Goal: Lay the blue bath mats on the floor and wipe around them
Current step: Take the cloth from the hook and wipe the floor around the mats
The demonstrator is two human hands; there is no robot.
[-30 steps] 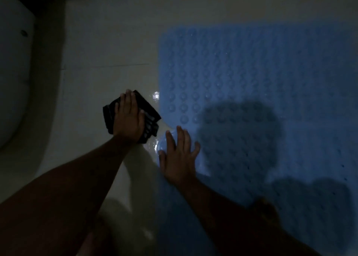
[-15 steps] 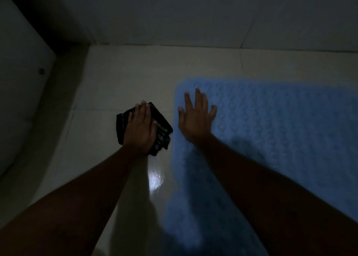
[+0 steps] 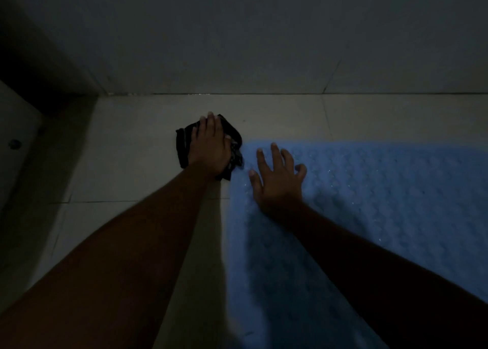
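A blue bath mat [image 3: 383, 203] with a bumpy surface lies flat on the pale tiled floor [image 3: 137, 148], filling the right half of the view. My right hand [image 3: 277, 182] rests flat on its far left corner, fingers spread. My left hand [image 3: 211, 145] presses a dark folded cloth [image 3: 233, 135] onto the tiles just off that corner, palm down, covering most of the cloth. The room is dim.
A tiled wall [image 3: 264, 45] meets the floor just beyond the cloth. A white fixture [image 3: 15, 142] with a round bolt cap stands at the left edge, with a dark shadowed gap beside it.
My left hand has slid the cloth forward along the mat's left edge to its far corner. My right hand has shifted forward on the mat. The view has tilted up toward the wall.
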